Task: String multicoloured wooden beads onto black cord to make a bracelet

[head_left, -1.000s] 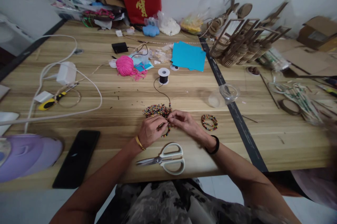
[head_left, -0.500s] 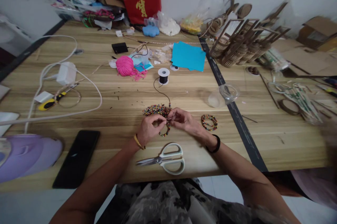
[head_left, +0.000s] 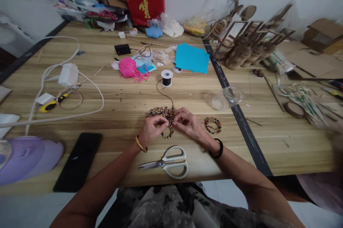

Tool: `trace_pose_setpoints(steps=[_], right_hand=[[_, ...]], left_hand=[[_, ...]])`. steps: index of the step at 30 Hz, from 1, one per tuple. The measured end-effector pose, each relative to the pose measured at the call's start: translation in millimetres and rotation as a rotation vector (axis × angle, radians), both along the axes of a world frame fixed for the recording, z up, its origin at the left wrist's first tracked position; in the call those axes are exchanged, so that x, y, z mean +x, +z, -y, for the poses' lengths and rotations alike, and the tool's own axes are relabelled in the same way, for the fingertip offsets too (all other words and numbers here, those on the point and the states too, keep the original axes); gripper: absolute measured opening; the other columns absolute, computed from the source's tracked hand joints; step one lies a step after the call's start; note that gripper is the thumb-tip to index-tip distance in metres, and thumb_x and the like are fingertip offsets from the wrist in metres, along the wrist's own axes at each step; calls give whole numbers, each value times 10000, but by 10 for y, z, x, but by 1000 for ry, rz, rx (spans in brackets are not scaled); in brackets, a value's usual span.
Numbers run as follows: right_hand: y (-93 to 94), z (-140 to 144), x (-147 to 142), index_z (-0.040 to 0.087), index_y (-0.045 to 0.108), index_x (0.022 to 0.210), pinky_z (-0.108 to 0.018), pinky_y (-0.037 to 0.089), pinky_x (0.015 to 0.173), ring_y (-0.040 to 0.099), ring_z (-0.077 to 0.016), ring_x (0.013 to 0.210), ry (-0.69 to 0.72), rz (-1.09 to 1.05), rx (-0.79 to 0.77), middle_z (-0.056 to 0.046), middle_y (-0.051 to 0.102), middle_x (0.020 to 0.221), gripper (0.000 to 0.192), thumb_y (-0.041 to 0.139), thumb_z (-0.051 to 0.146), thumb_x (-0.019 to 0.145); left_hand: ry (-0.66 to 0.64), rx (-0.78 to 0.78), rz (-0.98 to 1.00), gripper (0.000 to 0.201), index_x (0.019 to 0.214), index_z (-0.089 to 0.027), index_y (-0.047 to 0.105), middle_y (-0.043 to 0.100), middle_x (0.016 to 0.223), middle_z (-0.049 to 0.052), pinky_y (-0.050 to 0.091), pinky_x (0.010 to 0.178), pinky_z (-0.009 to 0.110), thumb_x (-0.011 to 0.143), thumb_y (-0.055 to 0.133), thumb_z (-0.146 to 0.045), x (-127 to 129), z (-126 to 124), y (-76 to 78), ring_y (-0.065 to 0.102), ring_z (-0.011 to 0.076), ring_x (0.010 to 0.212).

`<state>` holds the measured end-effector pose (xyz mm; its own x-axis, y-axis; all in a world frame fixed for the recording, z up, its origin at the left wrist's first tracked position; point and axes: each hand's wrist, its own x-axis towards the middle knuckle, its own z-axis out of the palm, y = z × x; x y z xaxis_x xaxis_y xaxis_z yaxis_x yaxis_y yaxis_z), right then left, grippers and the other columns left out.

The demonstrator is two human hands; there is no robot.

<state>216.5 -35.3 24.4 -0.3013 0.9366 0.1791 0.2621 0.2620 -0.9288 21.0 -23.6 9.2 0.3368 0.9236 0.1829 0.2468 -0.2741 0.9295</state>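
Note:
My left hand [head_left: 152, 130] and my right hand [head_left: 189, 122] meet over the wooden table [head_left: 128, 114], both pinching a short strand of coloured beads [head_left: 168, 135] that hangs in a loop between them. A black thread [head_left: 164, 94] runs from the strand up to a small spool [head_left: 166, 77]. Just beyond my fingers lies a pile of loose beads [head_left: 160, 111]. Finished bead bracelets [head_left: 213, 124] rest to the right of my right hand.
White-handled scissors [head_left: 168, 162] lie near the front edge, a black phone [head_left: 78, 160] to the left. Pink yarn [head_left: 128, 67], blue paper [head_left: 191, 57], a clear plastic jar [head_left: 227, 96], white cables [head_left: 64, 78] and wooden models [head_left: 246, 44] sit farther back.
My hands have shifted slightly up the table toward the bead pile while still working the strand. Nothing else on the table has moved.

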Motion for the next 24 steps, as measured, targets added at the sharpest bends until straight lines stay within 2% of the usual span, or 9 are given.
trace_pose_setpoints(steps=[4,10,15,20,24], right_hand=[[-77,-1,-18,173,674,807,-264,424,651,547,-164,842,12,-21,-25,-63,558,941,142,653,306,851],[-131,6,-59,187,686,815,-307,452,769,566,-184,921,7,-97,38,-62,585,922,122,658,298,858],[-120,22,-96,195,658,790,-305,467,746,565,-177,872,-10,-135,82,-49,584,866,126,669,306,850],[-121,75,-125,187,652,831,-235,461,568,561,-147,793,-55,-80,107,-69,556,965,95,659,280,852],[-128,115,-130,187,631,846,-252,513,618,592,-162,872,-60,46,291,-95,562,1058,54,627,234,872]], left_hand=[[-1,-29,3,84,733,-124,671,711,680,46,529,605,210,757,627,-190,3,8,13,652,131,624],[2,-107,11,94,742,-118,676,716,699,56,517,607,207,728,635,-202,31,19,27,648,133,640],[-26,-230,80,100,742,-120,657,693,686,40,488,599,207,696,662,-209,27,5,59,616,120,620],[-61,-369,167,139,729,-121,619,642,646,12,431,555,191,682,691,-231,9,-11,104,566,99,588],[-90,-426,199,161,729,-126,602,600,634,-6,415,552,195,695,696,-252,2,-14,117,532,91,576]])
